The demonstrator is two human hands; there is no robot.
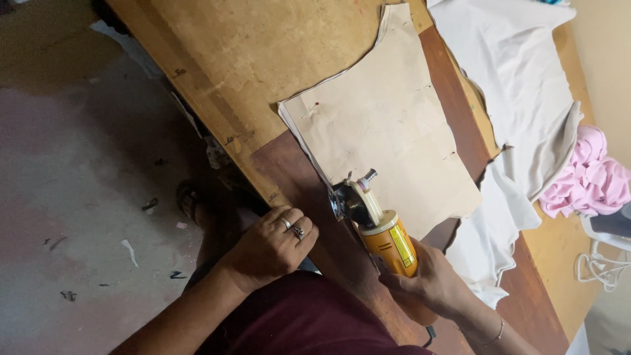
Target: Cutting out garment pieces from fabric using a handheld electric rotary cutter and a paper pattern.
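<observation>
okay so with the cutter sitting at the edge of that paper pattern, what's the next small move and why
Probably ease the orange cutter forward along the near edge of the tan pattern stack. The right hand grips its body, the blade end sits right at that edge, and the left hand rests at the table edge, apart from the blade.

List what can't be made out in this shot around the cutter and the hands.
Head view:
- Blade of the orange rotary cutter: hidden behind its guard and the beige pattern stack's edge.
- Cutter's grip: covered by the right hand.
- Left hand palm: turned down on the table edge.
- White cloth and pink cloth: cut off by the frame.
- Pattern markings: too faint.
</observation>
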